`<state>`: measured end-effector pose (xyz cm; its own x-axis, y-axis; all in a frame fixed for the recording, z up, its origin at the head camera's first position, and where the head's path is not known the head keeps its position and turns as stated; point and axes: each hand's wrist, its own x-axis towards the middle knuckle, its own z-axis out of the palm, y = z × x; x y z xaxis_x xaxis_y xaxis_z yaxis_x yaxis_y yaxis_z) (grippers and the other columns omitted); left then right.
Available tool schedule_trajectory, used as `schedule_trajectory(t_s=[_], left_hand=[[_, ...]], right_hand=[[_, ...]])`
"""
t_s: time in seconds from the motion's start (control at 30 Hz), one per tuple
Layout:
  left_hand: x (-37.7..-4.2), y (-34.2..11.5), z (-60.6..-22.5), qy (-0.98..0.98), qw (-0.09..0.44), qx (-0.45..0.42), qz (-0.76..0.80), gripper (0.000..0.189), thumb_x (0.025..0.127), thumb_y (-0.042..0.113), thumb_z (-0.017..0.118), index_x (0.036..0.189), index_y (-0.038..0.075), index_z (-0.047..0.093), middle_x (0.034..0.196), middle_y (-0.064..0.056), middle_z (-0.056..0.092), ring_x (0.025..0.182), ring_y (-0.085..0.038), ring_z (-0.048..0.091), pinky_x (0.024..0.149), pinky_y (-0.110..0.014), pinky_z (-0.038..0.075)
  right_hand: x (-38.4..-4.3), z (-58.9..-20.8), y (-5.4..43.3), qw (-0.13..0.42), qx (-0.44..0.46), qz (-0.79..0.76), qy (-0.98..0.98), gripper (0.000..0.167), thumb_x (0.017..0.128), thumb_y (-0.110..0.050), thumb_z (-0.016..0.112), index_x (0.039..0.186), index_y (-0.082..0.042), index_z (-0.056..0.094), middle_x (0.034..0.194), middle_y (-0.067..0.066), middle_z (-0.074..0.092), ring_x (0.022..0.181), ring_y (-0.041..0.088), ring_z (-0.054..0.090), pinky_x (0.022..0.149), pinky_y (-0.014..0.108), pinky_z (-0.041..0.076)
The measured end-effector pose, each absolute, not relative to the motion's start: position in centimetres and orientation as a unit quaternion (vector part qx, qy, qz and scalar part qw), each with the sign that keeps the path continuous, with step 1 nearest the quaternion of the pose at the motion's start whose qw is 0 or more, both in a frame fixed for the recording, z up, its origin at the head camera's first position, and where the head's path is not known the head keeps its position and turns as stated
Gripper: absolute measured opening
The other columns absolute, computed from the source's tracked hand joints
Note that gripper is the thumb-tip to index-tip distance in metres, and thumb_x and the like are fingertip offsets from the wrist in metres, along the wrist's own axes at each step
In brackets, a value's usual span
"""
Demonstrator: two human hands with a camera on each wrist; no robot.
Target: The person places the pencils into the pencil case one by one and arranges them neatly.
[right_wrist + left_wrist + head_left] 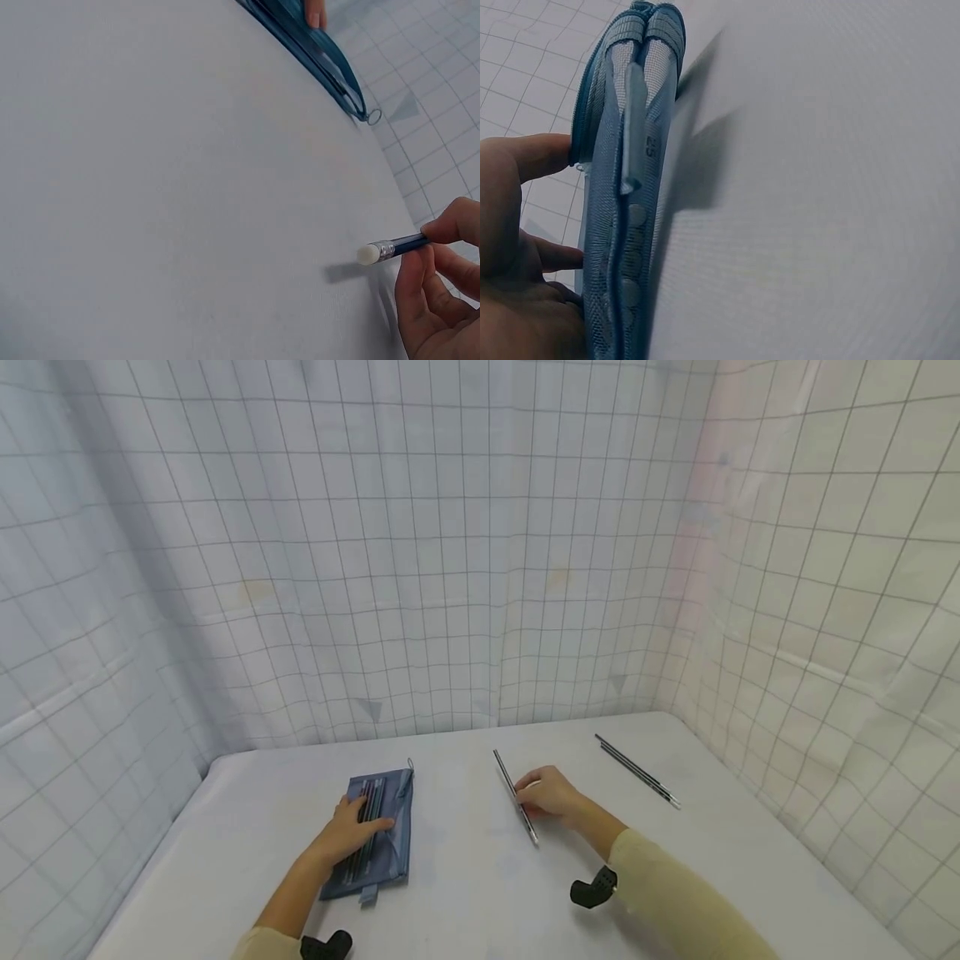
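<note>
A blue mesh zippered pencil case [399, 843] lies flat on the white table at the left, with several pencils [378, 789] showing through or on its upper side. My left hand [348, 833] rests on it, thumb spread toward the zipper side. In the left wrist view, fingertips press on the face of the case [604, 255]. With thumb and fingers, my right hand [550, 795] pinches a dark pencil [532, 832] near its middle. The pencil's white eraser [367, 254] points toward me, and the eraser end stands above its shadow in the right wrist view.
Two dark pencils [637, 770] lie side by side on the table [465, 893] at the far right. A pull ring [374, 117] hangs at one end of the case. White gridded sheets [450, 568] enclose the table at the back and sides.
</note>
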<state>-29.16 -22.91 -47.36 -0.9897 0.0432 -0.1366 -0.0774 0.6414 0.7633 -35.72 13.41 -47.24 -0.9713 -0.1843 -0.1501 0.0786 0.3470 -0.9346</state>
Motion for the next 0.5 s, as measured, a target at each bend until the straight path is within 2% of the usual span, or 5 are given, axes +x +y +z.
schedule_trajectory(t_s=[0.13,0.33,0.5], left_hand=[[-29.2,-22.9,-47.4,0.903,0.069,-0.008,0.424,0.096,0.097,0.043,0.067,0.156,-0.015,0.019,0.16,-0.044,-0.007,0.144,-0.066,-0.002,0.111,-0.078,0.008],[-29.0,-22.9,-47.3,0.904,0.073,-0.012,0.422,0.097,0.098,0.045,0.067,0.156,-0.015,0.019,0.159,-0.045,-0.007,0.143,-0.067,0.0,0.111,-0.078,0.009],[-29.1,-22.8,-47.2,0.899,0.078,-0.018,0.431,0.096,0.098,0.045,0.066,0.157,-0.014,0.018,0.16,-0.043,-0.008,0.144,-0.066,0.0,0.111,-0.078,0.009]], right_hand=[[-35.4,-47.3,12.4,0.12,-0.04,-0.572,0.81,0.021,0.088,-0.001,0.074,0.108,0.002,0.072,0.088,0.009,0.068,0.068,0.015,0.063,0.059,0.025,0.055],[-34.9,-47.2,10.3,0.134,-0.058,-0.583,0.799,0.034,0.083,0.0,0.073,0.118,-0.001,0.073,0.078,0.007,0.065,0.057,0.012,0.059,0.053,0.023,0.053],[-34.7,-47.3,8.1,0.142,-0.068,-0.59,0.792,0.039,0.081,0.001,0.073,0.12,-0.003,0.074,0.074,0.006,0.063,0.055,0.012,0.057,0.052,0.023,0.052]])
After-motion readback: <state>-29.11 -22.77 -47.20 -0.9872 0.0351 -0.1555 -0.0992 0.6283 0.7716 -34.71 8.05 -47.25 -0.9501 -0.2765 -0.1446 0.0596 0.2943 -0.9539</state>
